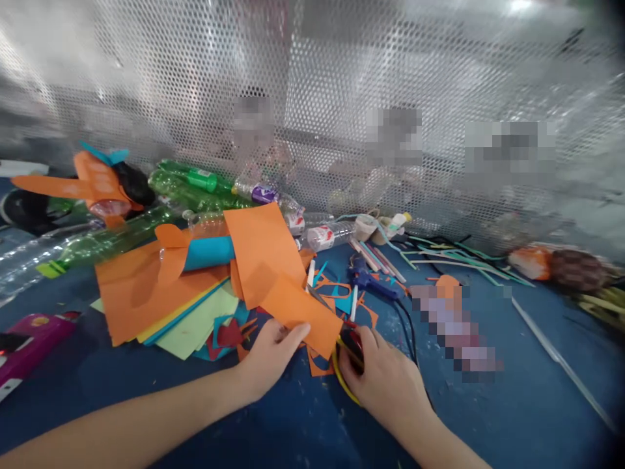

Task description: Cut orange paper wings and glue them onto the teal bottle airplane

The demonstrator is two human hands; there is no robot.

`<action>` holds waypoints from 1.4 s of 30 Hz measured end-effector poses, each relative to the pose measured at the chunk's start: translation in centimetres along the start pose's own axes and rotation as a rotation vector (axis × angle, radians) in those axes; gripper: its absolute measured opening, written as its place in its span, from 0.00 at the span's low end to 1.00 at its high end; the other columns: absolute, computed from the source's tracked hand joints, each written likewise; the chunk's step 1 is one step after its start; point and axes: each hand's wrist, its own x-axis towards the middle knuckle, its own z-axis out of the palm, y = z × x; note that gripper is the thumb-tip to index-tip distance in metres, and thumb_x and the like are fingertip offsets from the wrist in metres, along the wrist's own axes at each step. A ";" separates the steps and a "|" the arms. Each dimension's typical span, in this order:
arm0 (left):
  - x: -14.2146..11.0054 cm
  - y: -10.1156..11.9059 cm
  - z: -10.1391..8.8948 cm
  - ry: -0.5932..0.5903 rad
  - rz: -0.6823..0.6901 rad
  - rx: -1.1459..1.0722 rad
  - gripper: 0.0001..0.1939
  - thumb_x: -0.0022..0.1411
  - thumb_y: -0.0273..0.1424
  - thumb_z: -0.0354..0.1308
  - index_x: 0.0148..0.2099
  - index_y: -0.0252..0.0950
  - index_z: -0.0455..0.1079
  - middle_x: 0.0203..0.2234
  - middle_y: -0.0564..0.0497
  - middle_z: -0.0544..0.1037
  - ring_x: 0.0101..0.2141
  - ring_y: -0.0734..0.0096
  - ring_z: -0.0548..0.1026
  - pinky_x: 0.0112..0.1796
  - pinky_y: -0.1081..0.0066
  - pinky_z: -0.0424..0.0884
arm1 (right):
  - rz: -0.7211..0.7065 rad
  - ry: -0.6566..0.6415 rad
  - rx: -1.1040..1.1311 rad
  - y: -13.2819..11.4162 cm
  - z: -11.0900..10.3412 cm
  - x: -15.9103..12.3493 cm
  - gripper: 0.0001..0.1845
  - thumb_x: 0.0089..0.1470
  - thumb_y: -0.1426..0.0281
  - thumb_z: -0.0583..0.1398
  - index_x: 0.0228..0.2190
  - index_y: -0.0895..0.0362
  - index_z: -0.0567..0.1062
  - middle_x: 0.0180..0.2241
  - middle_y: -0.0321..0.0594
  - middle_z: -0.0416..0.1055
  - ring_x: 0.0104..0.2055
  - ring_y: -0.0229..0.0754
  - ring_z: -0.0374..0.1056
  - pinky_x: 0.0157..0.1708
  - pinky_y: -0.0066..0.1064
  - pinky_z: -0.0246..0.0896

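Observation:
My left hand (271, 358) pinches the lower edge of a bent orange paper sheet (273, 273) that rises from the blue table (488, 417). My right hand (385, 381) is closed round the red and yellow handles of a pair of scissors (349, 348). The scissor blades point up and left, meeting the orange sheet near its right edge. Orange and blue paper scraps (342, 296) lie just beyond both hands.
A stack of orange, yellow and green sheets (161, 306) lies at left with a blue paper roll (209, 253). Green and clear plastic bottles (195, 185) line the back. A blue glue gun (374, 283), straws (454, 260) and a pink box (29, 342) lie around. A perforated metal screen (342, 85) closes off the far side.

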 end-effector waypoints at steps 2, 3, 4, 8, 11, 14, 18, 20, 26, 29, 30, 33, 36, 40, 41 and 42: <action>-0.1 0.6 0.0 -0.041 -0.014 0.008 0.18 0.57 0.43 0.54 0.29 0.32 0.71 0.22 0.51 0.74 0.32 0.64 0.72 0.36 0.69 0.67 | -0.036 -0.001 0.021 0.1 -0.2 0.1 0.10 0.55 0.64 0.51 0.35 0.57 0.66 0.27 0.41 0.70 0.27 0.45 0.71 0.23 0.30 0.56; -0.1 0.8 0.0 -0.050 -0.023 0.006 0.18 0.57 0.43 0.54 0.28 0.32 0.70 0.22 0.51 0.73 0.31 0.64 0.72 0.36 0.69 0.67 | -0.044 -0.010 0.027 0.1 -0.2 0.1 0.10 0.55 0.64 0.51 0.34 0.57 0.66 0.26 0.40 0.70 0.27 0.45 0.71 0.22 0.30 0.55; -0.1 1.0 0.0 -0.054 -0.031 0.009 0.18 0.57 0.43 0.54 0.28 0.32 0.70 0.21 0.51 0.73 0.31 0.64 0.72 0.36 0.69 0.67 | -0.044 -0.020 0.029 0.1 -0.3 0.2 0.09 0.56 0.64 0.50 0.33 0.57 0.66 0.25 0.39 0.70 0.26 0.44 0.71 0.22 0.30 0.54; 0.1 1.2 -0.3 -0.080 -0.005 0.044 0.16 0.59 0.41 0.53 0.29 0.32 0.70 0.22 0.51 0.73 0.32 0.64 0.71 0.38 0.68 0.67 | -0.027 -0.028 0.009 0.1 -0.2 0.5 0.09 0.57 0.65 0.50 0.29 0.56 0.65 0.22 0.38 0.69 0.22 0.43 0.70 0.20 0.29 0.51; 0.1 0.9 -0.3 -0.128 0.069 0.035 0.15 0.59 0.39 0.53 0.31 0.32 0.71 0.26 0.50 0.75 0.33 0.64 0.72 0.39 0.68 0.67 | -0.023 -0.016 -0.051 0.2 0.0 0.7 0.10 0.56 0.64 0.52 0.28 0.57 0.65 0.20 0.38 0.70 0.21 0.43 0.70 0.18 0.28 0.47; -0.1 0.6 -0.2 -0.172 0.128 0.020 0.13 0.60 0.38 0.52 0.34 0.32 0.71 0.30 0.49 0.76 0.36 0.64 0.72 0.40 0.68 0.67 | -0.054 -0.018 -0.118 0.5 0.2 0.6 0.10 0.56 0.64 0.52 0.28 0.57 0.66 0.17 0.37 0.69 0.19 0.43 0.68 0.17 0.28 0.40; -0.3 0.4 0.2 -0.200 0.161 0.060 0.15 0.60 0.39 0.51 0.31 0.32 0.70 0.28 0.49 0.76 0.36 0.62 0.73 0.38 0.68 0.67 | -0.131 0.017 -0.188 1.1 0.2 0.3 0.11 0.56 0.64 0.52 0.27 0.56 0.68 0.16 0.37 0.69 0.18 0.44 0.68 0.17 0.28 0.38; -0.1 0.3 0.4 -0.174 0.192 0.068 0.15 0.61 0.39 0.51 0.32 0.32 0.69 0.28 0.49 0.75 0.35 0.62 0.73 0.37 0.69 0.68 | -0.140 0.059 -0.168 1.6 0.0 0.8 0.12 0.56 0.65 0.51 0.25 0.56 0.68 0.18 0.39 0.70 0.20 0.45 0.69 0.18 0.29 0.41; -1.0 0.9 0.5 -0.179 0.382 0.198 0.16 0.66 0.37 0.42 0.36 0.32 0.67 0.29 0.47 0.75 0.31 0.66 0.73 0.35 0.70 0.68 | -0.153 0.031 0.490 1.1 -1.1 7.5 0.06 0.54 0.67 0.53 0.33 0.56 0.68 0.28 0.40 0.72 0.31 0.44 0.69 0.29 0.31 0.59; -2.0 1.3 0.1 -0.277 0.660 0.429 0.15 0.66 0.34 0.41 0.38 0.34 0.67 0.31 0.47 0.76 0.35 0.66 0.73 0.39 0.71 0.67 | -0.268 -0.014 0.596 -1.0 -0.8 12.6 0.13 0.50 0.68 0.58 0.41 0.52 0.67 0.41 0.38 0.71 0.43 0.42 0.68 0.40 0.30 0.60; -2.2 1.3 -0.1 -0.339 0.751 0.509 0.14 0.65 0.33 0.41 0.37 0.35 0.67 0.29 0.47 0.76 0.32 0.67 0.74 0.37 0.72 0.67 | -0.277 -0.016 0.615 -1.9 -0.5 14.1 0.17 0.49 0.69 0.58 0.43 0.52 0.66 0.43 0.38 0.70 0.44 0.42 0.67 0.41 0.31 0.60; -2.1 0.9 -0.2 -0.466 0.971 0.662 0.12 0.63 0.31 0.41 0.38 0.35 0.66 0.27 0.48 0.76 0.28 0.69 0.74 0.32 0.74 0.67 | -0.240 -0.022 0.661 -4.1 1.0 17.1 0.19 0.50 0.67 0.57 0.46 0.55 0.64 0.33 0.39 0.72 0.34 0.43 0.70 0.35 0.33 0.63; -1.6 0.1 0.0 -0.491 1.089 0.685 0.12 0.62 0.31 0.41 0.40 0.35 0.64 0.27 0.48 0.77 0.27 0.70 0.74 0.32 0.76 0.67 | -0.239 -0.027 0.706 -5.0 2.3 17.9 0.22 0.46 0.68 0.59 0.45 0.55 0.64 0.24 0.31 0.68 0.26 0.40 0.68 0.29 0.31 0.62; -1.2 -0.3 0.2 -0.482 1.039 0.748 0.12 0.64 0.30 0.40 0.41 0.35 0.64 0.29 0.49 0.77 0.30 0.70 0.76 0.33 0.76 0.67 | -0.239 -0.003 0.769 -3.9 2.6 17.2 0.20 0.46 0.71 0.57 0.44 0.54 0.65 0.24 0.29 0.65 0.25 0.38 0.65 0.31 0.31 0.62; -1.2 -0.2 0.3 -0.479 1.030 0.748 0.12 0.65 0.30 0.40 0.41 0.35 0.64 0.29 0.49 0.77 0.30 0.70 0.76 0.33 0.76 0.68 | -0.234 0.000 0.787 -3.5 2.4 17.0 0.20 0.46 0.72 0.56 0.44 0.54 0.65 0.25 0.30 0.65 0.26 0.38 0.65 0.32 0.32 0.62; -1.3 -0.2 0.2 -0.476 1.026 0.745 0.12 0.65 0.31 0.40 0.40 0.35 0.64 0.28 0.49 0.77 0.30 0.70 0.76 0.33 0.76 0.68 | -0.229 0.004 0.808 -3.2 2.2 16.8 0.20 0.46 0.72 0.56 0.44 0.54 0.65 0.26 0.31 0.67 0.26 0.39 0.66 0.33 0.33 0.63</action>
